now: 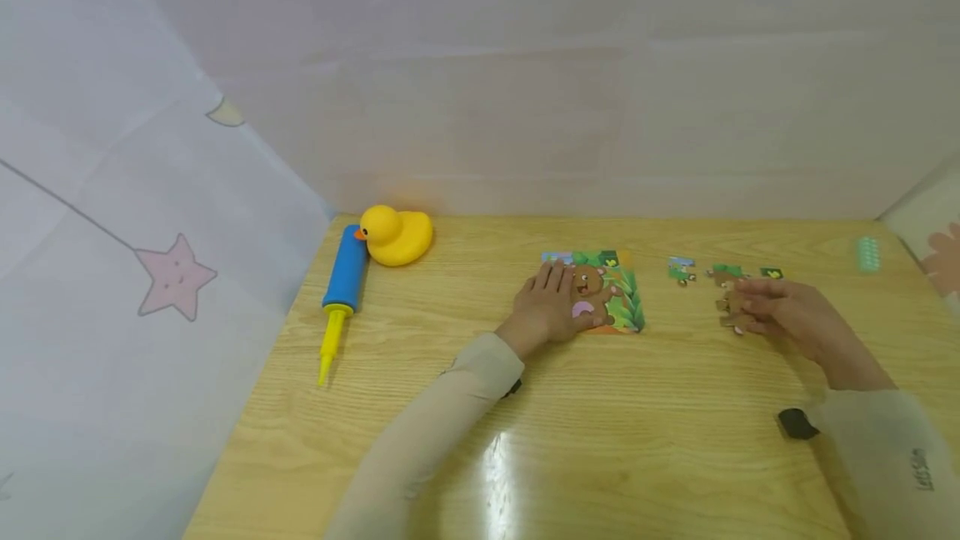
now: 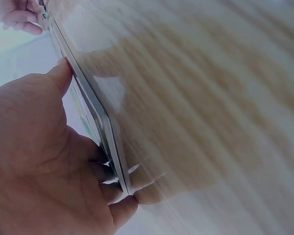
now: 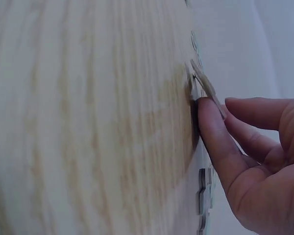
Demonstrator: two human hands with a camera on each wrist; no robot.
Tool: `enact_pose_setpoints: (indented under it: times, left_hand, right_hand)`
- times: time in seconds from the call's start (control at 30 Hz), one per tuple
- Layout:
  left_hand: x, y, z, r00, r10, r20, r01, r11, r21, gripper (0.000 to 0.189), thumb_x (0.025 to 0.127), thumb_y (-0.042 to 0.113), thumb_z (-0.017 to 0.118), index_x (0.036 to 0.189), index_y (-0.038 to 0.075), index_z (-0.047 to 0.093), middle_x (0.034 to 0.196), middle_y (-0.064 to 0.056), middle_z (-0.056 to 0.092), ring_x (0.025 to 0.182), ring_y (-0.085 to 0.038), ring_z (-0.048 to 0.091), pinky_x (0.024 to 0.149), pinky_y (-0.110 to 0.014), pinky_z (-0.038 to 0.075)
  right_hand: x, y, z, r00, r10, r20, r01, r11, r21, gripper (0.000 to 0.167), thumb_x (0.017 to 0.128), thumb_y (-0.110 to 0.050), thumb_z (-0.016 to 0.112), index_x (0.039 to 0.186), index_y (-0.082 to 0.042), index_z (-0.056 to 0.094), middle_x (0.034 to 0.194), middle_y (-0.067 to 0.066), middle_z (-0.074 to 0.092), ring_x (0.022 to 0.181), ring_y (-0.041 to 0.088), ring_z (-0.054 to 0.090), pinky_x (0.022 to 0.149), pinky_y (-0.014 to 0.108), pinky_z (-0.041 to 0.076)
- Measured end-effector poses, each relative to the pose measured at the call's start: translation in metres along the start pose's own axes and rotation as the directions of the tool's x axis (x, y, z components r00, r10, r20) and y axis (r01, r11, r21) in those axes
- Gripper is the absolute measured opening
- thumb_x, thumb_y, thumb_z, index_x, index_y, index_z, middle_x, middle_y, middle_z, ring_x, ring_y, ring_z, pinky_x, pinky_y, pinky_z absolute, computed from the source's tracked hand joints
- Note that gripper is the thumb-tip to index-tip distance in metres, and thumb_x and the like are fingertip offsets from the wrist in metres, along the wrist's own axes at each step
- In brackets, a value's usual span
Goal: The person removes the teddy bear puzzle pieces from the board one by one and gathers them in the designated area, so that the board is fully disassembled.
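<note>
My left hand (image 1: 546, 307) rests over the left part of a jigsaw puzzle board (image 1: 628, 294) with a brown bear among green leaves. In the left wrist view its fingertips and thumb touch the board's thin edge (image 2: 95, 105). To the right, my right hand (image 1: 806, 319) pinches a brown jigsaw piece (image 3: 209, 87) between thumb and fingers, with the piece tilted at the tabletop. Loose pieces lie just beyond that hand: a blue-and-green piece (image 1: 682, 271), a green-and-brown piece (image 1: 724, 273) and a dark green piece with a yellow spot (image 1: 771, 272).
A yellow rubber duck (image 1: 405, 238) and a blue hand pump (image 1: 348, 269) with a yellow nozzle stand at the table's left back. Near the right back edge lies a pale green bumpy item (image 1: 868, 254). Draped fabric walls (image 1: 480, 132) enclose the wooden table (image 1: 637, 448).
</note>
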State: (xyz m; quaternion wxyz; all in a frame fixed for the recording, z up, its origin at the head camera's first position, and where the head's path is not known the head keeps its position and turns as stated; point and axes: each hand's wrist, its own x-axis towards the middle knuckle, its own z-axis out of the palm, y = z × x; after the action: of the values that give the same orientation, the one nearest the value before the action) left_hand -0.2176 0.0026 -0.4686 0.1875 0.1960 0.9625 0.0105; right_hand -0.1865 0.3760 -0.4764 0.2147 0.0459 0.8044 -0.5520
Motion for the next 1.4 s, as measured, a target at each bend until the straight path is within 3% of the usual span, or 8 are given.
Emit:
enact_pose_setpoints:
  times: [0.37, 0.47, 0.6, 0.67, 0.8, 0.97, 1.23, 1.4]
  left_hand:
    - [0.000, 0.002, -0.002, 1.000, -0.001, -0.003, 0.001, 1.000, 0.015, 0.094, 0.098, 0.073, 0.035, 0.165, 0.013, 0.005, 0.173, -0.005, 0.000, 0.161, -0.022, -0.001, 0.130, -0.038, 0.012]
    - [0.001, 0.002, -0.001, 1.000, 0.008, -0.011, -0.008, 1.000, 0.019, 0.094, 0.099, 0.073, 0.035, 0.165, 0.012, 0.006, 0.173, -0.006, 0.001, 0.161, -0.022, 0.000, 0.130, -0.039, 0.013]
    - [0.002, 0.000, -0.001, 0.999, 0.020, -0.036, -0.019, 0.999, 0.029, 0.097, 0.097, 0.075, 0.037, 0.164, 0.011, 0.010, 0.173, -0.008, 0.006, 0.161, -0.024, 0.005, 0.129, -0.040, 0.018]
    - [0.002, -0.001, -0.002, 0.998, 0.023, -0.052, -0.022, 0.999, 0.025, 0.099, 0.095, 0.076, 0.039, 0.164, 0.010, 0.012, 0.172, -0.009, 0.010, 0.160, -0.025, 0.009, 0.128, -0.041, 0.021]
    - [0.002, -0.006, -0.005, 0.997, 0.028, -0.066, -0.029, 0.999, -0.013, 0.096, 0.097, 0.073, 0.042, 0.163, 0.008, 0.018, 0.172, -0.011, 0.014, 0.159, -0.027, 0.013, 0.126, -0.043, 0.027]
    - [0.006, -0.013, -0.010, 0.997, 0.038, -0.068, -0.043, 0.996, -0.077, 0.088, 0.100, 0.065, 0.047, 0.163, 0.011, 0.019, 0.172, -0.008, 0.015, 0.159, -0.025, 0.013, 0.121, -0.043, 0.036]
    - [0.001, -0.028, -0.013, 0.994, 0.038, -0.103, -0.055, 0.984, -0.167, 0.102, 0.089, 0.075, 0.056, 0.165, 0.023, 0.013, 0.172, -0.010, 0.013, 0.159, -0.032, 0.013, 0.127, -0.056, 0.019]
    - [-0.002, -0.036, -0.014, 0.994, 0.050, -0.094, -0.065, 0.985, -0.158, 0.103, 0.087, 0.075, 0.060, 0.165, 0.027, 0.012, 0.172, -0.009, 0.010, 0.159, -0.037, 0.009, 0.126, -0.060, 0.013]
  right_hand:
    - [-0.014, -0.004, 0.001, 0.991, 0.017, -0.131, -0.032, 0.993, -0.111, 0.063, 0.107, -0.034, 0.051, 0.148, 0.012, 0.039, 0.098, -0.025, 0.064, 0.086, -0.003, 0.070, 0.078, 0.027, 0.062]
    - [-0.017, -0.003, -0.002, 0.991, 0.010, -0.130, -0.034, 0.982, -0.185, 0.068, 0.108, -0.041, 0.046, 0.149, 0.012, 0.038, 0.114, 0.003, 0.071, 0.086, -0.001, 0.072, 0.077, 0.027, 0.062]
    - [-0.019, -0.004, -0.006, 0.991, -0.009, -0.134, -0.026, 0.966, -0.258, 0.076, 0.107, -0.049, 0.041, 0.149, 0.014, 0.037, 0.142, 0.038, 0.049, 0.085, -0.004, 0.069, 0.077, 0.029, 0.063]
    - [-0.018, -0.006, -0.006, 0.991, -0.014, -0.137, -0.020, 0.969, -0.244, 0.078, 0.106, -0.051, 0.042, 0.150, 0.013, 0.036, 0.146, 0.036, 0.047, 0.086, -0.008, 0.067, 0.078, 0.030, 0.063]
    - [-0.014, -0.015, 0.001, 0.990, -0.066, -0.121, 0.041, 0.980, -0.195, 0.076, 0.106, -0.050, 0.043, 0.149, 0.012, 0.039, 0.128, 0.007, 0.069, 0.090, -0.009, 0.068, 0.079, 0.028, 0.062]
    - [-0.005, -0.027, 0.017, 0.989, -0.110, -0.098, 0.101, 0.990, -0.101, 0.071, 0.106, -0.045, 0.048, 0.146, 0.013, 0.043, 0.103, -0.023, 0.069, 0.093, -0.002, 0.072, 0.081, 0.026, 0.062]
    - [0.010, -0.045, 0.045, 0.995, -0.090, -0.042, 0.084, 0.990, -0.114, 0.072, 0.106, -0.052, 0.045, 0.153, 0.001, 0.040, 0.147, 0.025, 0.052, 0.103, -0.004, 0.069, 0.090, 0.027, 0.059]
    - [0.019, -0.059, 0.062, 0.995, -0.104, -0.004, 0.103, 0.989, -0.108, 0.071, 0.105, -0.054, 0.045, 0.154, -0.002, 0.040, 0.148, 0.026, 0.052, 0.116, 0.013, 0.070, 0.095, 0.031, 0.058]
